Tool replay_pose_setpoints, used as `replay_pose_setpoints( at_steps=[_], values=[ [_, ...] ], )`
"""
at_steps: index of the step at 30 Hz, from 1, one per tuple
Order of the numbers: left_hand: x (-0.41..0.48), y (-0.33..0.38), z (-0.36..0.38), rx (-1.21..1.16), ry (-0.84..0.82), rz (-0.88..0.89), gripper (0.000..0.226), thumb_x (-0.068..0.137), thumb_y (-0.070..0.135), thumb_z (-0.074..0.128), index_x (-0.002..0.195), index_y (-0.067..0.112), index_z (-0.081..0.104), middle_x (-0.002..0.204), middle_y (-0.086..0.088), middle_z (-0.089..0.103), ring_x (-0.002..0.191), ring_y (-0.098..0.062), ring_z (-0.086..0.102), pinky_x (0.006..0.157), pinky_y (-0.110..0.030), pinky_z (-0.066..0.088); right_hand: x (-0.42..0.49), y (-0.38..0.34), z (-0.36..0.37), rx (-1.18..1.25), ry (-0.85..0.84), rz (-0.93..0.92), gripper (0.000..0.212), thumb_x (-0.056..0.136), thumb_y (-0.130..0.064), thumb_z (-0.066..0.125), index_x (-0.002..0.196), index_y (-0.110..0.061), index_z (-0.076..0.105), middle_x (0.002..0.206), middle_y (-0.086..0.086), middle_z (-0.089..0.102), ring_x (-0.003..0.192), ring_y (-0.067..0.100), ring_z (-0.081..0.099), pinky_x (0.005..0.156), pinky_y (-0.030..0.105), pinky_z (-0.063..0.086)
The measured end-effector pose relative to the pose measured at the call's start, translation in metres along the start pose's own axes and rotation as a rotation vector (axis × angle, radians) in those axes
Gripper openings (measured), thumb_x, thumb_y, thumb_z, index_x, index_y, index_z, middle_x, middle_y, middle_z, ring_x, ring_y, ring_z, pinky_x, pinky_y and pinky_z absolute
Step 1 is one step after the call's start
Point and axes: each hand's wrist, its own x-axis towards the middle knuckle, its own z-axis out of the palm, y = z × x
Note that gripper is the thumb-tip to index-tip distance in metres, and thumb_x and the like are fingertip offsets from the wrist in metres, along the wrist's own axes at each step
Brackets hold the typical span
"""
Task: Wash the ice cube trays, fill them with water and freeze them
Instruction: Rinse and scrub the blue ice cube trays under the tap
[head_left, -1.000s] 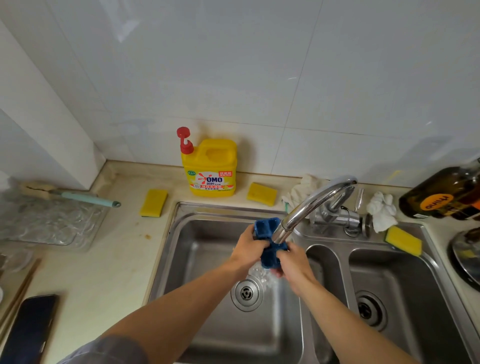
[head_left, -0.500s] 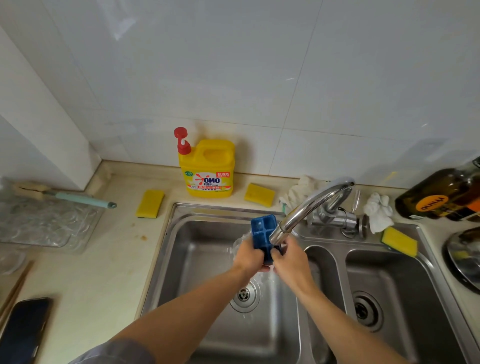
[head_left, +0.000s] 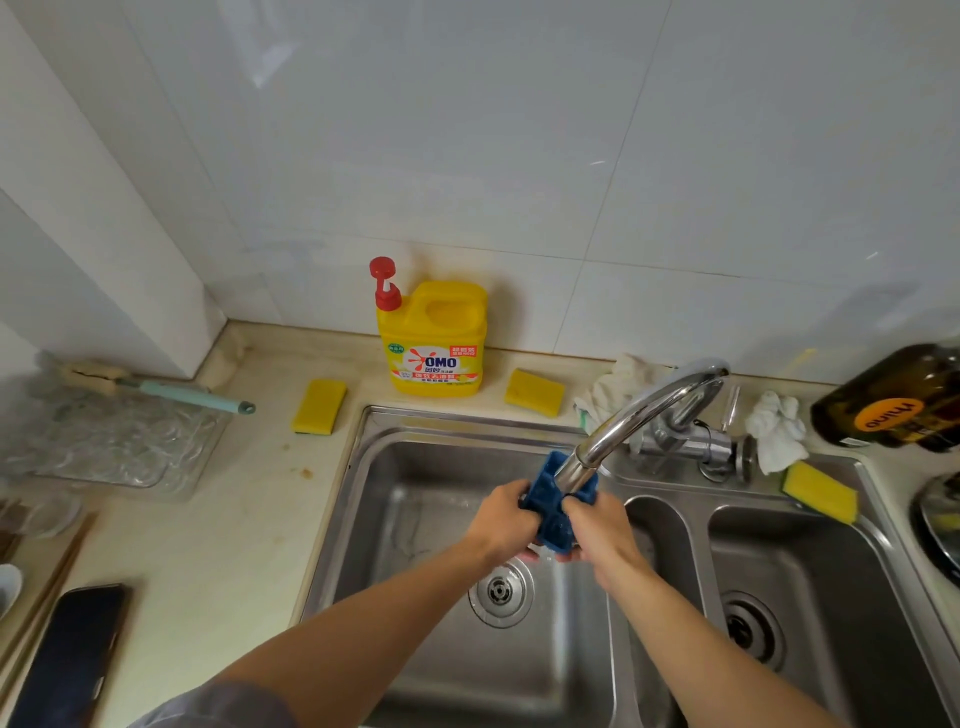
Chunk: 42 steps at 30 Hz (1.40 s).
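A blue ice cube tray (head_left: 551, 512) is held under the spout of the chrome tap (head_left: 631, 423), above the left sink basin (head_left: 415, 519). My left hand (head_left: 503, 525) grips the tray's left side and my right hand (head_left: 597, 527) grips its right side. The spout hides part of the tray's top. A clear ice cube tray (head_left: 104, 441) lies on the counter at the far left.
A yellow detergent jug (head_left: 434, 338) stands behind the sink. Yellow sponges (head_left: 318, 406) (head_left: 534, 392) (head_left: 821, 491) and white cloths (head_left: 776, 431) lie around it. A brush (head_left: 156, 387), a phone (head_left: 67, 649), a dark bottle (head_left: 893, 410) and the right basin (head_left: 805, 597) are near.
Both hands turned the blue tray under the spout; it now tilts back toward the wall. The hands stay on its two sides.
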Motion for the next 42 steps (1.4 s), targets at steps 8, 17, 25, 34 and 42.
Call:
replay_pose_setpoints(
  at_steps=[8,17,25,34,42],
  values=[
    [0.007,-0.002,-0.007,-0.387,0.055,-0.207,0.025,0.086,-0.002,0.047,0.098,0.009,0.066,0.102,-0.02,0.072,0.098,-0.035,0.07,0.09,-0.045,0.059,-0.006,-0.002,0.005,-0.271,-0.079,-0.135,0.01,0.092,-0.005,0.055,0.098,-0.009,0.063,0.089,0.012,0.073,0.076,0.029,0.075,0.066,0.05,0.064],
    [0.015,0.005,-0.005,-0.176,0.147,-0.135,0.03,0.087,0.0,0.042,0.1,0.007,0.068,0.098,-0.016,0.074,0.093,-0.033,0.071,0.087,-0.046,0.059,-0.008,-0.008,-0.004,-0.073,-0.116,-0.135,0.02,0.097,-0.02,0.065,0.116,-0.017,0.058,0.103,0.011,0.073,0.082,0.028,0.076,0.066,0.044,0.065],
    [0.011,0.012,-0.002,0.147,0.003,0.02,0.017,0.089,0.004,0.048,0.088,0.008,0.064,0.086,-0.01,0.068,0.08,-0.025,0.063,0.074,-0.035,0.051,-0.001,-0.014,-0.013,-0.105,-0.127,-0.091,0.018,0.096,-0.005,0.054,0.098,-0.016,0.069,0.092,0.013,0.075,0.079,0.028,0.076,0.057,0.037,0.061],
    [0.022,-0.006,-0.021,-0.292,0.095,-0.1,0.017,0.095,0.025,0.066,0.108,0.015,0.068,0.102,-0.009,0.073,0.092,-0.022,0.069,0.082,-0.037,0.057,0.01,-0.003,-0.006,-0.016,-0.057,-0.054,0.014,0.098,-0.001,0.053,0.102,-0.002,0.066,0.082,0.022,0.074,0.056,0.024,0.065,0.053,0.033,0.054],
    [0.011,-0.02,-0.016,-0.538,0.074,-0.168,0.03,0.104,0.037,0.05,0.118,0.014,0.062,0.091,-0.009,0.075,0.066,-0.018,0.069,0.06,-0.032,0.057,0.008,-0.005,0.007,0.069,-0.078,-0.066,0.019,0.099,-0.002,0.049,0.111,-0.012,0.06,0.087,0.019,0.074,0.052,0.021,0.061,0.051,0.033,0.052]
  ],
)
